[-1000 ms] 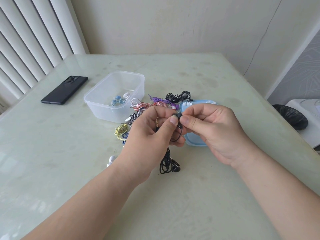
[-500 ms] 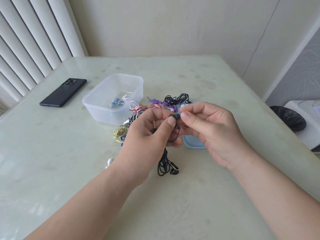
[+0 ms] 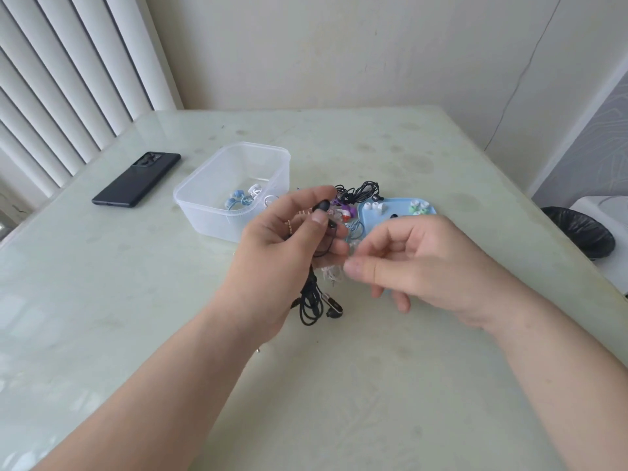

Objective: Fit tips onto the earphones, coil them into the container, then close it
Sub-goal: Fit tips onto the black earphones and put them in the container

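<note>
Left hand (image 3: 285, 246) pinches the black earphone (image 3: 321, 207); right hand (image 3: 418, 266), loosely curled and empty, is nearer the tips (image 3: 417, 208) at its 12 o'clock.

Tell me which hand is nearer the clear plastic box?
Left. The left hand, holding black earphones, is just beside the clear plastic box; the right hand is farther, by the light blue lid.
</note>
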Available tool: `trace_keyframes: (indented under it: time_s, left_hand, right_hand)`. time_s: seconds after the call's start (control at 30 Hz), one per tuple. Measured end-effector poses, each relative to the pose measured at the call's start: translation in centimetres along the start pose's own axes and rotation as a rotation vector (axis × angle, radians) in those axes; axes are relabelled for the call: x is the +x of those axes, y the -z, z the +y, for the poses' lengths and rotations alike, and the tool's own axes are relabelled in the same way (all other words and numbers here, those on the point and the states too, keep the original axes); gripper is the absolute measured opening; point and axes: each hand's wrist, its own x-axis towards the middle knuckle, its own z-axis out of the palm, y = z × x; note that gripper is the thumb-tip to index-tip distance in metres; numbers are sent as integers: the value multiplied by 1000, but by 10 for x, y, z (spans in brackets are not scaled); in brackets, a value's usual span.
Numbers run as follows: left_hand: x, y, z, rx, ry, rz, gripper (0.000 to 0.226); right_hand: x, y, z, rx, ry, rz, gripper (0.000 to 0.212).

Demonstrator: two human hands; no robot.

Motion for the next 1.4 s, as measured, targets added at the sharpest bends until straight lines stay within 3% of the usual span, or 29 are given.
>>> trace_keyframes:
  time_s: [0.13,0.3,0.43,0.67,0.87,1.0,1.13,1.3,1.4]
  left_hand:
    - [-1,0,6,-86,9,18,27]
    - [-1,-1,10,-210,59,40,23]
    - [0,-2,7,-207,48,127,15]
    - [2,1,4,-111,58,188,17]
    - [1,0,2,31,23,151,16]
    - [-1,2,2,249,-17,104,13]
    - [-5,1,-2,372,-3,14,19]
    - [-10,-6,-3,355,-55,-150,21]
    - [-12,-9,-5,349,-110,-169,17]
  right_hand:
    - [-5,-15,2,-351,-42,-98,37]
    - [-3,-34,13,-382,46,-57,11]
    - [-5,-24,7,-262,29,-62,9]
    - [1,-4,1,215,5,-65,3]
    - [2,6,1,435,-11,-169,17]
    - [5,7,0,428,-52,-98,37]
    - [6,5,-1,448,-64,-23,16]
    - [7,-1,1,460,-68,65,24]
    - [5,-3,1,442,-80,87,31]
